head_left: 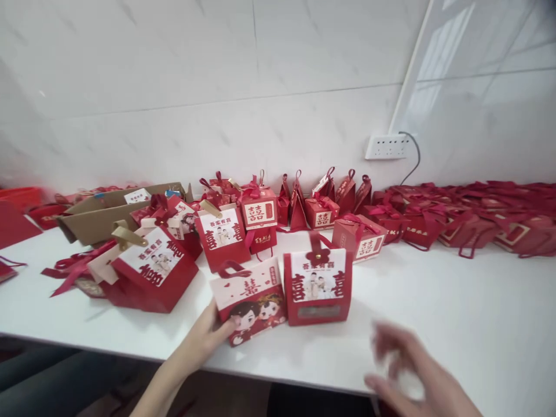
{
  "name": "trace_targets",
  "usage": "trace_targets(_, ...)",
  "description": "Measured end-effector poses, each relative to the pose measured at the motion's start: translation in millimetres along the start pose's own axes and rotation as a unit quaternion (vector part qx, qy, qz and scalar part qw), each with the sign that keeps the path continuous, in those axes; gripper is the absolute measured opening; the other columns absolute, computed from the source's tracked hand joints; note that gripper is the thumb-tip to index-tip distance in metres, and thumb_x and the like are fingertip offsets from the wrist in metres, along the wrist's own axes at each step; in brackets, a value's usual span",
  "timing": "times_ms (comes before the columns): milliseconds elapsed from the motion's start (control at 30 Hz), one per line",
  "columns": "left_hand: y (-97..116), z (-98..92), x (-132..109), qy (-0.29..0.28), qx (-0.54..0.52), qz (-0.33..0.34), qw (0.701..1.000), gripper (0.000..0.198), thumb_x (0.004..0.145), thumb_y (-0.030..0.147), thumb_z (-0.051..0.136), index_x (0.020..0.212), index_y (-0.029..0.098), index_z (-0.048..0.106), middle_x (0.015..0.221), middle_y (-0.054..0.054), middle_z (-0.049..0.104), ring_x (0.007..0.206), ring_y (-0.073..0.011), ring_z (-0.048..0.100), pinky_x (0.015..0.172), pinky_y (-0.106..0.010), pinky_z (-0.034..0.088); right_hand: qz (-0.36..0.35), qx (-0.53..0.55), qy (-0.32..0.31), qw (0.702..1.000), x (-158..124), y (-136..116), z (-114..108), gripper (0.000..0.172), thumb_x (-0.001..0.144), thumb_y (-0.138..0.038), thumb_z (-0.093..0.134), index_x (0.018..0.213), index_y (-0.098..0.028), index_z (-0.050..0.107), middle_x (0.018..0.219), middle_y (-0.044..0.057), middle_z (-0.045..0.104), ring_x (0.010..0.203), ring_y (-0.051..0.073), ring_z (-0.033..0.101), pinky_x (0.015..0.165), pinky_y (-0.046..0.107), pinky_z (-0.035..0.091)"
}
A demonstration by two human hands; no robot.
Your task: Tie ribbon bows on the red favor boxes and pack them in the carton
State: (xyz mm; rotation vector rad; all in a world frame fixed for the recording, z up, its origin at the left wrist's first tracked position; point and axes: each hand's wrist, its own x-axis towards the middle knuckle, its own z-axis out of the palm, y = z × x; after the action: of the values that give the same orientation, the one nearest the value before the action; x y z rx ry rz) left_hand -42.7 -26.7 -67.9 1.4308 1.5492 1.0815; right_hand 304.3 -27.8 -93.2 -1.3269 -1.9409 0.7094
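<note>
left hand (211, 333): grips cartoon box (251, 304) at left side — with thumb on front
right hand (410, 368): spreads curved fingers wide of thumb — blurred
cartoon box: tilts just beside photo box (318, 284), near front of white table (447, 301)

White table (443, 307) carries many things. On L side, nr the back, lies a brown cardboard tray (93, 229); in front of it is a red box w/ a gold handle (152, 284). Nr the front, approx. in the centre, a red box w/ a small window (319, 289) stands upright. Behind it are narrow boxes w/ loops (297, 211), and on R side a dense row of red boxes w/ ribbons (469, 214).
</note>
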Motion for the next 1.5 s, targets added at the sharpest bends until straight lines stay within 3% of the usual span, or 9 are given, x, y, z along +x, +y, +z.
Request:
trace_targets(67, 3, 0.1, 2, -0.069, -0.019, 0.022, 0.997, 0.070, 0.075, 0.056, 0.057, 0.131, 0.018, 0.038, 0.131, -0.011, 0.052, 0.118, -0.0311, 0.049, 0.099, -0.039, 0.043, -0.035, -0.010, 0.083, 0.996, 35, -9, 0, 0.082, 0.073, -0.047, 0.065, 0.137, -0.025, 0.020, 0.131, 0.014, 0.043, 0.111, 0.029, 0.053, 0.084, 0.043, 0.053)
trace_targets(133, 4, -3.0, 4, -0.117, -0.035, 0.044, 0.992, 0.070, 0.078, 0.054, 0.056, 0.135, 0.020, 0.033, 0.134, -0.011, 0.049, 0.120, -0.0304, 0.048, 0.100, -0.039, 0.041, -0.062, -0.007, 0.069, 0.996, 68, -20, 2, 0.091, 0.071, -0.046, 0.066, 0.140, -0.022, 0.011, 0.138, 0.016, 0.036, 0.122, 0.031, 0.046, 0.094, 0.047, 0.047)
trace_targets(300, 7, -12.6, 7, -0.183, -0.015, 0.089, 0.979, 0.064, 0.082, 0.048, 0.053, 0.136, 0.022, 0.030, 0.139, -0.009, 0.043, 0.123, -0.0282, 0.044, 0.103, -0.040, 0.037, -0.057, 0.014, -0.026, 0.998, 123, -37, 6, 0.072, 0.073, -0.041, 0.061, 0.132, -0.018, 0.027, 0.124, 0.015, 0.052, 0.112, 0.030, 0.055, 0.092, 0.045, 0.048)
trace_targets(633, 30, 26.1, 64, -0.297, 0.056, 0.162, 0.939, 0.065, 0.081, 0.037, 0.057, 0.136, 0.020, 0.029, 0.136, -0.012, 0.047, 0.120, -0.0255, 0.049, 0.101, -0.039, 0.040, -0.027, -0.030, 0.108, 0.993, 215, -22, 35, 0.061, 0.060, -0.029, 0.068, 0.115, -0.015, 0.047, 0.119, 0.017, 0.054, 0.114, 0.034, 0.052, 0.095, 0.049, 0.042)
trace_targets(833, 75, 13.4, 91, -0.283, 0.126, 0.171, 0.935, 0.066, 0.069, 0.043, 0.069, 0.127, 0.022, 0.045, 0.132, -0.008, 0.051, 0.119, -0.0287, 0.049, 0.102, -0.041, 0.038, -0.098, 0.020, 0.243, 0.965, 188, -32, 5, 0.028, 0.081, -0.043, 0.050, 0.086, -0.018, 0.060, 0.095, 0.012, 0.062, 0.091, 0.027, 0.060, 0.083, 0.046, 0.048)
trace_targets(933, 97, 7.1, 97, -0.242, 0.108, 0.176, 0.948, 0.048, 0.079, 0.044, 0.057, 0.121, 0.022, 0.051, 0.129, -0.008, 0.053, 0.116, -0.0258, 0.050, 0.096, -0.038, 0.041, -0.205, 0.077, 0.188, 0.957, 164, -49, -2, 0.029, 0.089, -0.041, 0.039, 0.086, -0.020, 0.059, 0.085, 0.007, 0.063, 0.081, 0.020, 0.061, 0.075, 0.036, 0.050)
trace_targets(1033, 106, 15.7, 106, -0.288, 0.081, 0.200, 0.933, 0.028, 0.081, 0.040, 0.056, 0.098, 0.018, 0.063, 0.102, -0.006, 0.065, 0.095, -0.0209, 0.059, 0.083, -0.032, 0.046, -0.327, 0.065, 0.115, 0.936, 149, -64, 5, 0.018, 0.086, -0.032, 0.048, 0.093, -0.019, 0.057, 0.086, 0.007, 0.063, 0.079, 0.019, 0.060, 0.070, 0.032, 0.049)
trace_targets(1133, 104, 31.0, 112, -0.302, -0.006, 0.202, 0.932, 0.023, 0.081, 0.037, 0.056, 0.084, 0.016, 0.063, 0.081, -0.003, 0.065, 0.078, -0.0156, 0.060, 0.072, -0.026, 0.046, -0.353, 0.038, 0.110, 0.928, 144, -71, 15, 0.009, 0.082, -0.019, 0.049, 0.089, -0.018, 0.056, 0.079, 0.005, 0.061, 0.070, 0.016, 0.057, 0.064, 0.029, 0.048)
trace_targets(1500, 92, 70.2, 86, -0.011, -0.072, 0.253, 0.965, 0.018, 0.081, 0.031, 0.058, 0.070, 0.016, 0.058, 0.071, 0.001, 0.057, 0.066, -0.0098, 0.053, 0.058, -0.019, 0.043, -0.372, 0.022, 0.161, 0.914, 145, -70, 25, 0.013, 0.077, -0.014, 0.055, 0.088, -0.020, 0.051, 0.078, 0.002, 0.058, 0.069, 0.015, 0.056, 0.061, 0.028, 0.047)
